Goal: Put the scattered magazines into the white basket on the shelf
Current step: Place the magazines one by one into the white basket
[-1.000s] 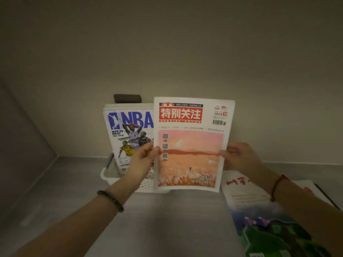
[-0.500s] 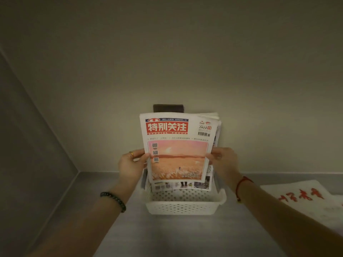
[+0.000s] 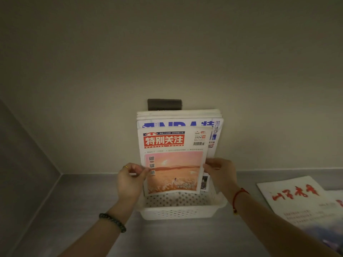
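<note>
A magazine with a red title block and an orange sunset cover (image 3: 173, 164) stands upright over the white perforated basket (image 3: 178, 212) on the grey shelf. My left hand (image 3: 130, 179) pinches its left edge and my right hand (image 3: 220, 175) holds its right edge. Its lower edge hangs just inside the basket's front wall. Behind it an NBA magazine (image 3: 178, 124) and several others stand upright in the basket, leaning on the back wall. Another magazine with red brush lettering (image 3: 295, 197) lies flat on the shelf to the right.
A dark rectangular block (image 3: 164, 104) is fixed to the back wall above the stack. The side wall (image 3: 24, 164) closes the shelf on the left. More magazines (image 3: 332, 236) lie at the lower right edge of view.
Both hands carried the sunset magazine left, in front of the NBA magazine, and lowered it toward the basket. My view has shifted so the basket now sits centred.
</note>
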`<act>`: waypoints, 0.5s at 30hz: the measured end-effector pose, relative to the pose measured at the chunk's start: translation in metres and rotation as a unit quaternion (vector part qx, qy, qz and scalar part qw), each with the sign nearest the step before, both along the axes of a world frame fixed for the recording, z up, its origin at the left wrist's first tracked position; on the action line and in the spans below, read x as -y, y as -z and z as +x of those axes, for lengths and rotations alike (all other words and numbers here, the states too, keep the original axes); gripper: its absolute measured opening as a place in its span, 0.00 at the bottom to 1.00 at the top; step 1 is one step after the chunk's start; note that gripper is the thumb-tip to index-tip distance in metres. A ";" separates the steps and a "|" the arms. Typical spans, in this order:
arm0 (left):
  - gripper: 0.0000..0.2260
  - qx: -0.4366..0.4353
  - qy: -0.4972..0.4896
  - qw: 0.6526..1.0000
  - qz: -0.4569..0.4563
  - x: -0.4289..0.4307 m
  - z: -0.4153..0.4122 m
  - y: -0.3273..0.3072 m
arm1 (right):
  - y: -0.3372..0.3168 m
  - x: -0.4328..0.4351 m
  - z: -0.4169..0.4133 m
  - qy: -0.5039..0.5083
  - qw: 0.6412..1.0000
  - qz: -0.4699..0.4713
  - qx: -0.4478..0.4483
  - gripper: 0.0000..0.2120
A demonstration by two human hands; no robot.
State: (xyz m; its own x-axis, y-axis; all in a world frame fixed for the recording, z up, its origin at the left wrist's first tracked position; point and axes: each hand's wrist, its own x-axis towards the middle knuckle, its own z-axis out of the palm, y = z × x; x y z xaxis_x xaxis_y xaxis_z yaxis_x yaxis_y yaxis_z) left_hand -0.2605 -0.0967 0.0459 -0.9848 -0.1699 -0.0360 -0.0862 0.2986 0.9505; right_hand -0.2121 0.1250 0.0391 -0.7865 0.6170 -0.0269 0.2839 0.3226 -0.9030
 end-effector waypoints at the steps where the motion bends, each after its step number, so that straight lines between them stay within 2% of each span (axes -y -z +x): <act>1: 0.13 -0.010 0.013 1.000 -0.002 -0.003 0.006 -0.003 | -0.001 -0.004 0.005 -0.004 1.000 -0.003 -0.001 0.09; 8: 0.11 -0.037 0.131 0.991 -0.005 -0.058 0.066 -0.016 | -0.009 -0.070 0.085 0.006 0.998 0.065 -0.003 0.10; 11: 0.08 0.009 0.193 0.979 0.059 -0.104 0.100 -0.011 | -0.009 -0.117 0.129 0.004 0.997 0.075 0.016 0.11; 15: 0.05 0.096 0.221 0.965 0.105 -0.174 0.140 0.014 | 0.000 -0.183 0.186 -0.015 0.987 0.129 0.097 0.15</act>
State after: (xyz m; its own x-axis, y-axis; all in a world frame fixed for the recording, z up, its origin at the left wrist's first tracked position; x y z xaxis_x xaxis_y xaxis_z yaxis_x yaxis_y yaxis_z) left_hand -0.1209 0.0771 0.0316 -0.9308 0.2968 -0.2132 -0.1753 0.1493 0.9731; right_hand -0.0266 0.3077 0.0393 -0.7998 0.5998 -0.0247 0.4308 0.5448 -0.7195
